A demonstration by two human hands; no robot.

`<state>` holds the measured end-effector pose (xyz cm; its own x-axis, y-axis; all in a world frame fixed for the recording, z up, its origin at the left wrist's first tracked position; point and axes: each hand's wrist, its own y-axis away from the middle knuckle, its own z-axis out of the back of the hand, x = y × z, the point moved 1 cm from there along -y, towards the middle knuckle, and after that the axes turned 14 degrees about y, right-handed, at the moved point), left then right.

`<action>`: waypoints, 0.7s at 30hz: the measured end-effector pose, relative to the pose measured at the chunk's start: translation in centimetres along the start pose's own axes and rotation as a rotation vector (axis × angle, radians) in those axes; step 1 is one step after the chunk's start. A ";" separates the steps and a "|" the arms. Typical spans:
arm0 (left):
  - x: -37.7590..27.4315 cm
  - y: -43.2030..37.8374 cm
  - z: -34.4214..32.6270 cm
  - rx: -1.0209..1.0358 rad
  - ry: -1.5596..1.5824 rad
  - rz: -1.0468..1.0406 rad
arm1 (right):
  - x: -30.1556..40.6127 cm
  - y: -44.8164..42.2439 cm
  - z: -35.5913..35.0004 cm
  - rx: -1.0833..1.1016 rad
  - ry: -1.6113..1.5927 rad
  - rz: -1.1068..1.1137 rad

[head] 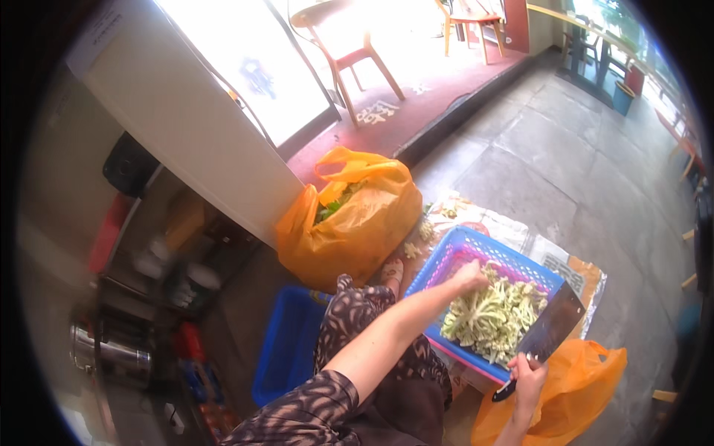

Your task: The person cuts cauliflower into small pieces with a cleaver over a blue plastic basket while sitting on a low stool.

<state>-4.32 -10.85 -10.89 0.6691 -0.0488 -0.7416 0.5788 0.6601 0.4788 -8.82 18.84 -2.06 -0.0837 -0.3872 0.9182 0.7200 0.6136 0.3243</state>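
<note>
A blue plastic basket (432, 265) with cauliflower florets (491, 318) in it stands low in front of me, a pink edge showing beneath. My left hand (471, 277) reaches over the basket at the upper left of the florets; its fingertips are hard to make out, so I cannot tell whether it grips one. In my right hand (527, 373) is the black handle of a cleaver (559, 318), its broad blade slanting up along the basket's right side. An orange plastic bag (580, 384) lies beside and below that hand.
A full orange bag (357, 234) with green leaves stands at the upper left of the basket. Near my legs is a blue plastic tub (287, 340). Flattened packaging (502, 223) and loose floret pieces (413, 251) lie on the floor. A wooden chair (357, 58) stands beyond a raised edge.
</note>
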 end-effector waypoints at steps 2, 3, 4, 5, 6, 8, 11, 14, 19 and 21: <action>1.0 1.0 -0.1 -0.011 0.125 -0.011 | 0.2 0.4 -0.8 -0.030 0.032 -0.044; 1.1 1.7 0.4 -0.013 0.178 -0.021 | -0.3 0.2 -0.9 -0.037 0.006 -0.052; 1.1 2.3 0.8 -0.032 0.200 -0.025 | -0.9 0.1 -1.2 -0.044 -0.023 -0.062; 2.1 1.6 0.4 -0.082 0.140 -0.056 | -2.2 -0.2 -1.0 0.022 0.003 -0.103; 3.1 1.5 0.5 -0.121 0.089 -0.084 | -3.4 -0.6 -1.0 0.097 0.036 -0.135; 3.2 1.5 0.8 -0.245 0.042 -0.241 | -2.9 -0.6 -1.3 0.087 -0.011 -0.102; 0.3 3.2 1.8 -0.294 0.389 -0.395 | -1.1 0.4 -1.4 0.032 -0.033 -0.054; -0.2 3.6 2.8 -0.463 0.515 -0.677 | 0.0 2.0 -1.3 0.108 -0.020 0.047; -7.8 8.1 3.1 0.061 1.359 -0.298 | 3.3 3.6 -0.5 0.199 -0.425 0.095; -8.1 9.7 2.7 0.132 1.409 -0.195 | 4.7 3.7 -0.9 0.193 -0.502 0.058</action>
<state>-2.85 -6.11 1.06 -0.3933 0.6950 -0.6020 0.6968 0.6525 0.2980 -5.92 18.72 3.23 -0.4006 -0.0016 0.9162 0.5971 0.7580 0.2624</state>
